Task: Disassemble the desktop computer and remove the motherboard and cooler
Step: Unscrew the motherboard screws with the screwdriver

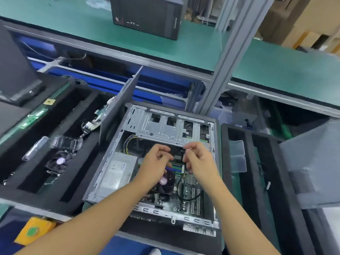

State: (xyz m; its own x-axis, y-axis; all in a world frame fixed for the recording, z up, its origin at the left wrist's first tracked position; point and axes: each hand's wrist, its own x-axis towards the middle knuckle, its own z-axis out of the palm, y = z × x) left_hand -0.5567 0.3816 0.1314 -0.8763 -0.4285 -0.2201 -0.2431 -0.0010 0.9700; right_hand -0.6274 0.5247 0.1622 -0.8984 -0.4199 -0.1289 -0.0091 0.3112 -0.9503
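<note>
Green anti-static matting [276,70] covers the long workbench at the back, where a closed black desktop tower [147,15] stands beside a grey aluminium post [226,57]. Nearer, an open grey metal computer case [165,124] lies on its side between a left black foam tray [55,111] and a right black foam tray [248,181]. Inside the case, a silver power supply box [117,173] sits at the left. A green motherboard [189,183] lies in place on the case floor, and a black cooler fan with a purple hub sticker [164,181] sits on that board.

The left hand [156,159] hovers just above the cooler with its fingers curled; I cannot tell whether it holds anything. The right hand [199,161] pinches a thin black cable [185,198] that loops down over the board.

A grey side panel [119,107] stands on edge at the case's left wall. The left tray holds a second loose black fan [58,162] and clear plastic bags [66,142]. The right tray holds a clear plastic box [237,155].
</note>
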